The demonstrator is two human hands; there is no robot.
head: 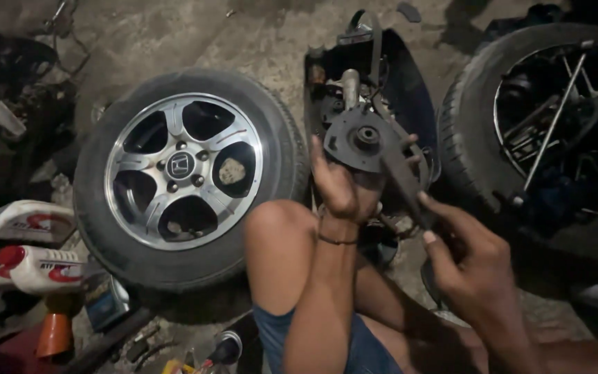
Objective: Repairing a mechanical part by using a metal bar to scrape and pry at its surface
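Note:
A dark round metal hub plate (361,140) with a centre boss stands in front of me on a greasy motorcycle assembly (375,83). My left hand (338,187) grips the plate's lower left edge, thumb up against its face. My right hand (461,253) is closed on the handle of a long dark tool (401,176), a wrench or bar, whose far end lies across the plate near the boss. My bare knee (278,242) is raised just below the left hand.
A car wheel (185,173) with a silver alloy rim lies flat on the concrete at left. A spoked motorcycle wheel (555,118) stands at right. White oil bottles (29,266) and an orange funnel (53,332) lie at the lower left among small tools.

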